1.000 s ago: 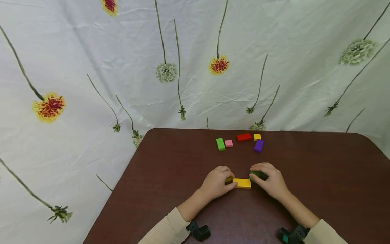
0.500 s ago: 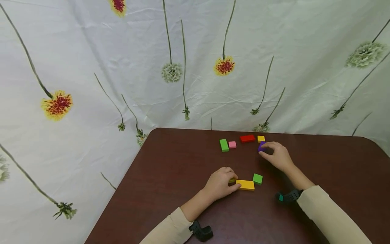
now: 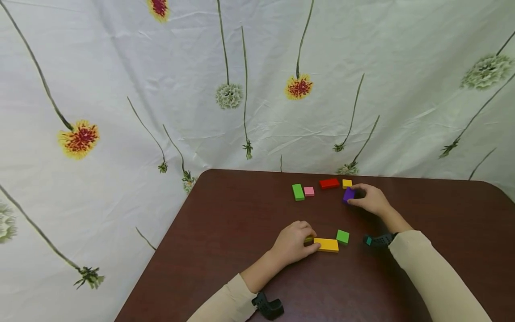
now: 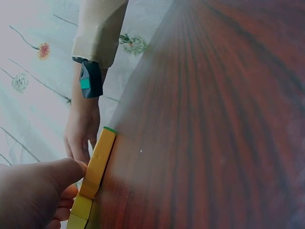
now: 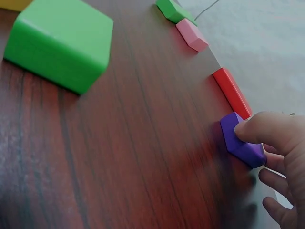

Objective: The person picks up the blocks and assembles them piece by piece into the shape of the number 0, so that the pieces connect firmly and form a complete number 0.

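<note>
The left hand's grip (image 3: 294, 242) is clamping a long yellow block (image 3: 327, 244), a green block (image 3: 343, 237) sitting at that block's two o'clock. At the green block's twelve o'clock, a purple block (image 3: 348, 195) is being pinched by the right hand's grip (image 3: 372, 198).

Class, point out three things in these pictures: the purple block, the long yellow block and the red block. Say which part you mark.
Purple block (image 3: 348, 195): head view, middle of its top face.
Long yellow block (image 4: 99, 160): left wrist view, middle of its long face.
Red block (image 3: 329, 183): head view, middle of its top face.
</note>
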Demonstrator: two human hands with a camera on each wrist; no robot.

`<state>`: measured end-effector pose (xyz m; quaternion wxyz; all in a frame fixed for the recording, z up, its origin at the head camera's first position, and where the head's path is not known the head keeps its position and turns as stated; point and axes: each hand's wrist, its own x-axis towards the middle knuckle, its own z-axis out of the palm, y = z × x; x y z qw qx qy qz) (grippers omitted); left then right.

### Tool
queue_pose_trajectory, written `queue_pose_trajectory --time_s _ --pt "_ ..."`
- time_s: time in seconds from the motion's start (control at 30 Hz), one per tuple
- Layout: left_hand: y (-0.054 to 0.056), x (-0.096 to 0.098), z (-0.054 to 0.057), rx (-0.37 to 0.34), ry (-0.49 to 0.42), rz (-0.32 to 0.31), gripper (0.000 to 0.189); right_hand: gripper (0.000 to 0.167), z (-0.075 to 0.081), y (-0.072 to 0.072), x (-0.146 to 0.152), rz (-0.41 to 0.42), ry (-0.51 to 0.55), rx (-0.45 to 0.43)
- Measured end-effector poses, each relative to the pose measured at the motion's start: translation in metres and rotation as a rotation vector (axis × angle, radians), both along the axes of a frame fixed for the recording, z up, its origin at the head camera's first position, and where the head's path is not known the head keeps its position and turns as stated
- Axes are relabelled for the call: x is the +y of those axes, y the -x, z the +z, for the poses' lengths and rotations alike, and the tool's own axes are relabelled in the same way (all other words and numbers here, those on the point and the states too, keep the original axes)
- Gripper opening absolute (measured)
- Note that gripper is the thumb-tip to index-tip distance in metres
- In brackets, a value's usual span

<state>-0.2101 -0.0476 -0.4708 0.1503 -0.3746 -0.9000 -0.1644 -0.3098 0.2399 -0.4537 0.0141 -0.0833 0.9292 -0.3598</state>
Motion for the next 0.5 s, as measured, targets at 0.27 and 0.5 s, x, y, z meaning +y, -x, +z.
queue_pose_trajectory --time_s 0.27,0.5 --pt "0.0000 0.0005 0.0005 0.011 -0.012 -0.006 0.022 0.057 -0.0015 0.0000 0.0015 -0.005 -0.021 0.011" --pt "0.0005 0.0004 0.0005 0.008 -0.017 -0.009 0.022 0.057 -0.0022 -0.0043 0.0001 0.006 -0.008 0.015"
